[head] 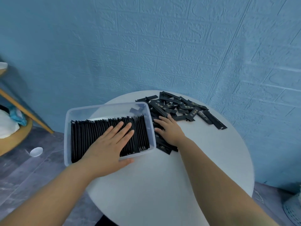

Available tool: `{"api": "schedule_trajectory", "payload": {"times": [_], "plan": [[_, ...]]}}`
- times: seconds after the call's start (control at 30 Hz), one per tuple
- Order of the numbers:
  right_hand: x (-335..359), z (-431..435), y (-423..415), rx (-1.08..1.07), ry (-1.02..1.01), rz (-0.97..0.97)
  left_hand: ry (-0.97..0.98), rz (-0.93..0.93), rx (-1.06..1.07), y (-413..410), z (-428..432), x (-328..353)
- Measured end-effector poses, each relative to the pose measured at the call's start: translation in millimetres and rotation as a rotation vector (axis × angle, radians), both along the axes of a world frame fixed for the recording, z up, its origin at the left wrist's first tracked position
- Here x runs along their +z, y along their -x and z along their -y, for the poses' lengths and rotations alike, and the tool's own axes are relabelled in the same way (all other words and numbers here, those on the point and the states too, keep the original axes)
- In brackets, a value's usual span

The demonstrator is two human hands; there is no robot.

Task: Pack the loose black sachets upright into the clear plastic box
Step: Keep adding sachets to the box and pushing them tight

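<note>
Right, at the far left a wooden shelf [16, 101] is cut off by the frame edge, and what sits on it is too blurred to name. Next comes the clear plastic box [69, 128], sitting on the left part of the round white desk [162, 185] and overhanging its edge. The left hand [107, 144] covers a stretch of the packed sachets [84, 137], so the row beneath the palm is hidden. That hand lies flat, palm down, fingers [118, 127] straight and slightly apart on the sachet tops, thumb out over the box's near rim. The packed sachets stand upright, edge on, in a tight black row along the near side of the box. Just beside the box's right wall, the right hand [169, 130] rests palm down on the loose sachets [187, 110], fingers straight and spread; what lies under it I cannot see. The pile sprawls flat, black strips crisscrossed, gold print too small to read.
</note>
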State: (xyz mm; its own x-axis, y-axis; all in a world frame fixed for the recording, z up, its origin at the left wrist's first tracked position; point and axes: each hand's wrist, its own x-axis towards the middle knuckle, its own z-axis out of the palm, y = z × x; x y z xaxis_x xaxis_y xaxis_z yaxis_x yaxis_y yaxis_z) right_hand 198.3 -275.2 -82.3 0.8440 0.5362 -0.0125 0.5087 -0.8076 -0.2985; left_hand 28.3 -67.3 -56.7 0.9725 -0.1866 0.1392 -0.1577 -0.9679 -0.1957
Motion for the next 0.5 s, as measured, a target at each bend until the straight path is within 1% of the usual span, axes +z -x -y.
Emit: {"api": "schedule_trajectory", "payload": {"times": [0.17, 0.3, 0.37, 0.4, 0.43, 0.5], "plan": [[-1.4, 30.2, 13.8, -0.042, -0.098, 0.004, -0.029, 0.014, -0.016, -0.9, -0.2, -0.8], [-1.4, 63.3, 32.8, -0.06, -0.087, 0.008, -0.042, -0.004, -0.028, 0.0, -1.6, -2.8], [-0.5, 78.2, 44.6, -0.085, -0.123, 0.002, -0.047, -0.018, -0.033, 0.6, -1.5, -2.3], [0.5, 83.2, 50.7, -0.111, -0.154, 0.042, -0.044, -0.032, -0.034, 0.8, -1.2, -1.5], [1.4, 85.5, 55.5, -0.137, -0.178, 0.121, -0.036, -0.042, -0.035, 0.8, -1.4, -1.5], [5.7, 80.2, 60.8, -0.147, -0.168, 0.279, -0.006, -0.07, -0.034, 1.5, -0.1, 0.9]]}}
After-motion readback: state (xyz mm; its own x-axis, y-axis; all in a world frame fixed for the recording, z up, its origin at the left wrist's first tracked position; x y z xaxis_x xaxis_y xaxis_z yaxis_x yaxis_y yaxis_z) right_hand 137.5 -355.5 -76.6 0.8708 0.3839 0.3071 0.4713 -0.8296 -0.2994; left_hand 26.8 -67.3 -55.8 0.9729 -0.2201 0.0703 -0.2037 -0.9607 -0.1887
